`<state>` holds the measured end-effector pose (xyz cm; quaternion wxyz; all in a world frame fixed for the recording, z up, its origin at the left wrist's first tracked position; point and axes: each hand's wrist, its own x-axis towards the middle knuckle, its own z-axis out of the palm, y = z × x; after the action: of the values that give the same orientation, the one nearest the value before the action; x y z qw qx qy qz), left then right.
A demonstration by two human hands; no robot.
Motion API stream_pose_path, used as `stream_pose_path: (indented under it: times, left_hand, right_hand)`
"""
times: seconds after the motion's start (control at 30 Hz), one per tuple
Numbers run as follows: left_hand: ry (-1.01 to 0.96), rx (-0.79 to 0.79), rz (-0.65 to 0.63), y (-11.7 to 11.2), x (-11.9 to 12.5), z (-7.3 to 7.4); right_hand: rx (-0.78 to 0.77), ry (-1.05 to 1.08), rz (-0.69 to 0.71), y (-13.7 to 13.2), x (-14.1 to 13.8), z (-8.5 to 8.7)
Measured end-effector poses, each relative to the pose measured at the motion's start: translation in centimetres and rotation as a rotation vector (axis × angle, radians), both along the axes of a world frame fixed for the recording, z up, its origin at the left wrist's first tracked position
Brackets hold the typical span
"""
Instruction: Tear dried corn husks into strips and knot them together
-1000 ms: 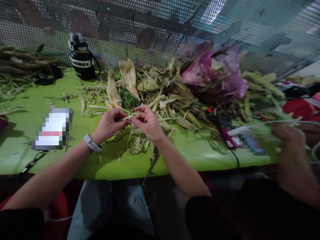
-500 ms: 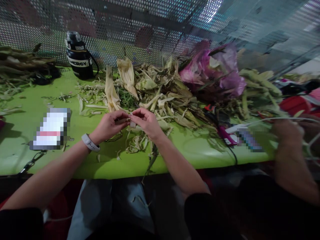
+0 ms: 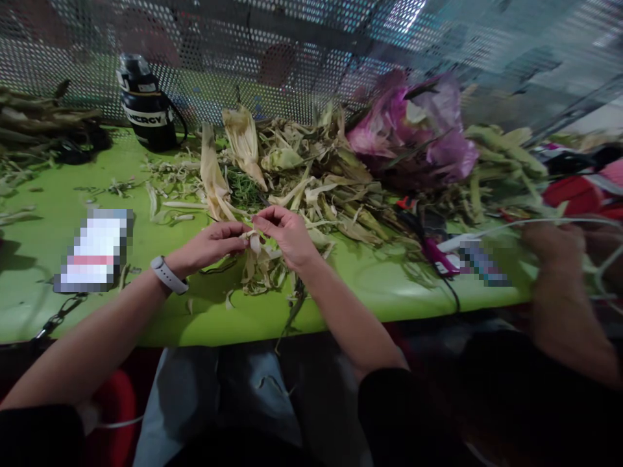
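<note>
My left hand (image 3: 214, 246) is closed in a pinch on a pale strip of plant peel (image 3: 254, 241), which hangs from its fingertips. Close by on the right, my right hand (image 3: 291, 239) has thumb and forefinger pressed together; anything between them is too small to make out. Beneath both hands lies a small heap of pale green peelings (image 3: 260, 275). Just beyond them are a dry corn husk (image 3: 214, 178) and a bunch of thin green sprigs (image 3: 246, 191). A white wristband (image 3: 168, 275) circles my left wrist.
Dry husks and stalks (image 3: 341, 201) pile up behind the hands, beside a pink plastic bag (image 3: 413, 136). A black bottle (image 3: 148, 110) stands at the back left and a phone (image 3: 95, 250) lies at left. On the right, another person's hand (image 3: 555, 243) is near a white cable (image 3: 511, 224).
My fingertips have parted slightly, the right ones rising above the left. More of the pale strip shows below them. The whole view has shifted a little.
</note>
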<state>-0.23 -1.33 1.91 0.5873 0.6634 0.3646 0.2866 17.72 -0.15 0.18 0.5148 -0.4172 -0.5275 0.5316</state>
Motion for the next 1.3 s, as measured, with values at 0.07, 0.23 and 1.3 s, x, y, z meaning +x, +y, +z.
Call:
stream_pose_path:
  times: [0.07, 0.23, 1.3]
  left_hand:
    - [0.036, -0.033, -0.058, -0.3, 0.2, 0.1]
    - [0.023, -0.078, -0.281, -0.7, 0.6, -0.2]
    - [-0.147, 0.062, 0.194, 0.2, 0.8, -1.0]
  right_hand:
    - [0.026, 0.004, -0.021, 0.2, 0.0, -0.2]
    - [0.089, 0.031, -0.111, 0.7, 0.3, -0.4]
    - [0.464, -0.498, -0.122, 0.0, 1.7, 0.4]
